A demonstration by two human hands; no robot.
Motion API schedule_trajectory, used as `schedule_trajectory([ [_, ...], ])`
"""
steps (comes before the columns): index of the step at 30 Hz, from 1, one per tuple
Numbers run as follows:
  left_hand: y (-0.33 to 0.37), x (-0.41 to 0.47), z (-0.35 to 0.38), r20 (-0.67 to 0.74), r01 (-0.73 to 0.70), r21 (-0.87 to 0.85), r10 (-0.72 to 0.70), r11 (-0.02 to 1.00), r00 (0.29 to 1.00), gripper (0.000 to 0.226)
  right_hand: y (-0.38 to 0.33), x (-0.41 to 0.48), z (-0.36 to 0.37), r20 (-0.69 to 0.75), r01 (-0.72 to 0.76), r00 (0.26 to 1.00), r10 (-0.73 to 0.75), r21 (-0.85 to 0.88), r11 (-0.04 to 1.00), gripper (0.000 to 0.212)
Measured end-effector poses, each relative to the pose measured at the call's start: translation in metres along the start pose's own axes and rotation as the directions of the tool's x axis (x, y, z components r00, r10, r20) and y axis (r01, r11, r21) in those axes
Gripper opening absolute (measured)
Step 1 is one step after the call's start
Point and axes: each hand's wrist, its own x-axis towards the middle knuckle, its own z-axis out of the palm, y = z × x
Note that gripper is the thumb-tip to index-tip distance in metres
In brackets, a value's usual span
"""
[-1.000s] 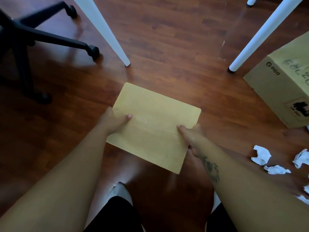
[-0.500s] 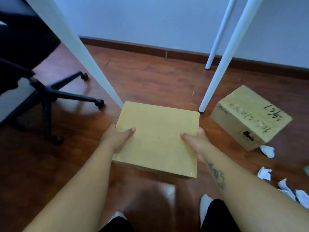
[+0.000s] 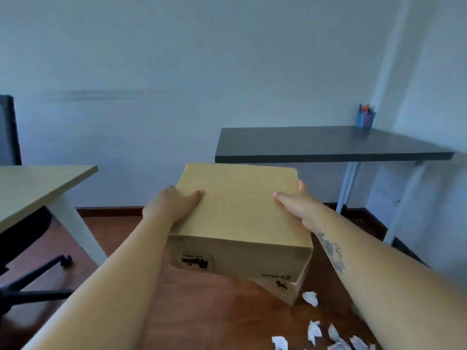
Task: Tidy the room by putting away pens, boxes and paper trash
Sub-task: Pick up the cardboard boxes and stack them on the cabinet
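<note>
I hold a plain brown cardboard box (image 3: pixel 240 213) in the air at chest height, its label side facing me. My left hand (image 3: pixel 174 204) grips its left edge and my right hand (image 3: pixel 295 202) grips its right edge, thumbs on top. A second cardboard box (image 3: pixel 286 289) lies on the floor below, mostly hidden behind the held one. Several crumpled white paper scraps (image 3: pixel 313 329) lie on the wooden floor at the lower right. A blue pen cup (image 3: pixel 365 118) full of pens stands at the far corner of the dark desk.
A dark desk (image 3: pixel 328 145) on white legs stands ahead to the right against the wall. A light wood table (image 3: pixel 32 188) is at the left, with a black office chair (image 3: pixel 30 281) beneath and behind it.
I have risen from the floor with the box held in both hands. The view has swung up from the floor to the wall and desks.
</note>
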Motion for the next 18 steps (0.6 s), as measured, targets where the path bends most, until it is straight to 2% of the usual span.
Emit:
schedule_trajectory([
  [2, 0.044, -0.014, -0.014, -0.033, -0.073, -0.015, 0.073, 0.997, 0.997, 0.092, -0.018, -0.021, -0.049, -0.037, 0.023, 0.999, -0.023, -0.003, 1.000, 0.067],
  [5, 0.119, -0.047, -0.033, -0.040, -0.196, -0.025, 0.195, 0.980, 0.980, 0.088, -0.040, -0.061, -0.132, -0.153, 0.080, 0.985, -0.080, -0.010, 0.997, 0.052],
  [9, 0.200, -0.091, -0.038, 0.001, -0.341, -0.055, 0.342, 0.938, 0.940, 0.088, -0.051, -0.117, -0.223, -0.288, 0.063, 0.955, -0.074, -0.047, 0.997, 0.038],
  [12, 0.247, -0.121, -0.033, 0.032, -0.423, -0.089, 0.427, 0.902, 0.904, 0.081, -0.053, -0.151, -0.277, -0.398, -0.013, 0.917, -0.024, -0.090, 0.996, 0.061],
  [14, 0.281, -0.142, -0.028, 0.053, -0.481, -0.100, 0.487, 0.871, 0.872, 0.077, -0.052, -0.174, -0.312, -0.471, -0.043, 0.882, -0.006, -0.093, 0.995, 0.065],
  [18, 0.344, -0.183, -0.020, 0.124, -0.572, -0.159, 0.591, 0.805, 0.797, 0.087, -0.050, -0.213, -0.378, -0.573, -0.149, 0.818, 0.059, -0.111, 0.983, 0.071],
])
